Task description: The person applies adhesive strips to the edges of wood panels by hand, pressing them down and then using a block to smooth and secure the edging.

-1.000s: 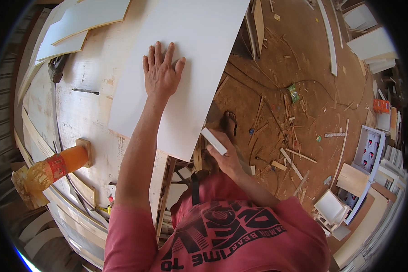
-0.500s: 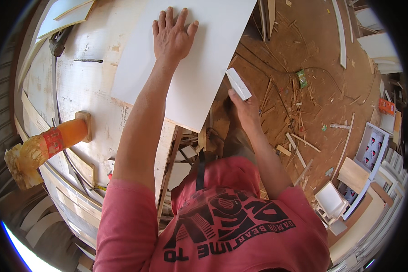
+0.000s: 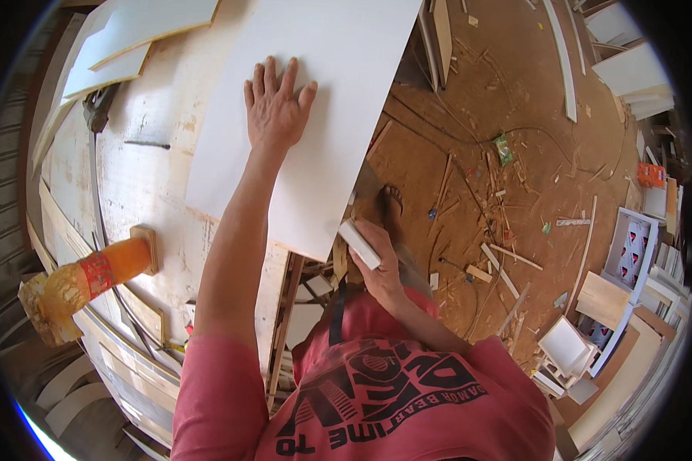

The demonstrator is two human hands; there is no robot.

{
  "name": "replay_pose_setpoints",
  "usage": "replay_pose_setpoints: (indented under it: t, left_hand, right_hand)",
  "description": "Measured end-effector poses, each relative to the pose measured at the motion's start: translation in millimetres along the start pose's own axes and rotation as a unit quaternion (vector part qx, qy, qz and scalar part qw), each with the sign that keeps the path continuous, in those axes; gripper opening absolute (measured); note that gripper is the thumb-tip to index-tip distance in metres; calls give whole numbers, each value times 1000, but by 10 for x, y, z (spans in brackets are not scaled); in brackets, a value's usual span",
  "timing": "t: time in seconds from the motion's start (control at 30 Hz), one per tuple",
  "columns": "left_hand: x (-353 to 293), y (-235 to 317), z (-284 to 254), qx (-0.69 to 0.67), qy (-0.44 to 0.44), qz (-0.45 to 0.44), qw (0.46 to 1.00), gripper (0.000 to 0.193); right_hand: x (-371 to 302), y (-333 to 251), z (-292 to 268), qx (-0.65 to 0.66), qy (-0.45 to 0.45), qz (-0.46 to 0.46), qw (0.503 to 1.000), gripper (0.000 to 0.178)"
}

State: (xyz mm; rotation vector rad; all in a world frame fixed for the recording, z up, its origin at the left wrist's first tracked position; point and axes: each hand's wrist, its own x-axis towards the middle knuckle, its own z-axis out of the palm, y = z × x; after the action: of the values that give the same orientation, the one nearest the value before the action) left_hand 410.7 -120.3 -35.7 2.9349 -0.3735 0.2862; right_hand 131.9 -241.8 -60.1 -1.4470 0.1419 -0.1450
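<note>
A large white panel [image 3: 315, 146] lies on the worktable [image 3: 150, 180]. My left hand [image 3: 275, 107] rests flat on it, fingers spread, with nothing held. In my right hand [image 3: 383, 269] is a white rectangular block [image 3: 360, 244], gripped along its sides. The block is at the panel's right long edge, close to the near corner. Whether it touches the edge I cannot tell. My right fingers are partly hidden behind the block and the palm.
A bottle of amber liquid [image 3: 108, 269] with a red label stands on the table at left. Stacked white boards [image 3: 146, 38] and a dark tool [image 3: 98, 107] sit at the far left. Wood scraps [image 3: 504, 269] and a cable [image 3: 469, 134] litter the brown floor. Offcuts and boxes [image 3: 630, 253] line the right.
My right hand has drawn the block back toward me along the panel's edge, to near its corner. My left hand stays flat on the panel; the whole view has shifted slightly.
</note>
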Motion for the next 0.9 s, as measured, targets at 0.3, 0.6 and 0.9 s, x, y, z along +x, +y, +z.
replay_pose_setpoints:
  t: [0.3, 0.6, 0.9]
  left_hand:
    - [0, 30, -149, 22, -55, 30, 998, 69]
    - [105, 79, -256, 1, -117, 19, 993, 71]
    - [95, 96, -233, 16, -114, 17, 993, 70]
  right_hand:
    - [1904, -138, -511, -50, 82, 32, 995, 42]
    - [4448, -186, -1465, 31, 127, -22, 991, 44]
    - [3894, -180, -1246, -80, 89, -7, 993, 47]
